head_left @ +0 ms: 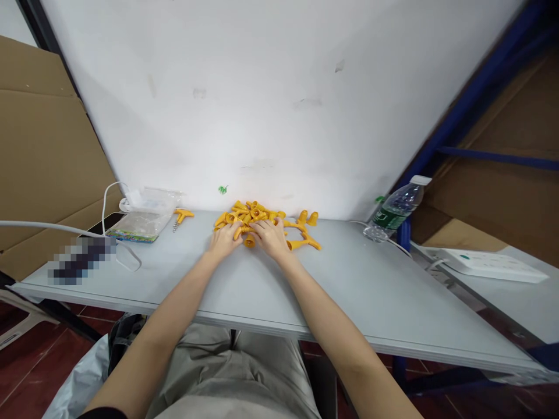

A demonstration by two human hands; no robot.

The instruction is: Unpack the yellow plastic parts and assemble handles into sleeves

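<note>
A heap of several small yellow plastic parts lies on the grey table against the white wall. My left hand rests at the heap's near left edge, fingers reaching into the parts. My right hand lies beside it on the near right edge, fingers spread over the pieces. One yellow part sits between the two hands. A T-shaped yellow part lies just right of my right hand. Whether either hand grips a piece is hidden by the heap.
A clear plastic bag and a yellow-handled corkscrew-like piece lie at the back left, near a white cable and a phone. A water bottle stands at the right edge. A white power strip rests on the neighbouring surface.
</note>
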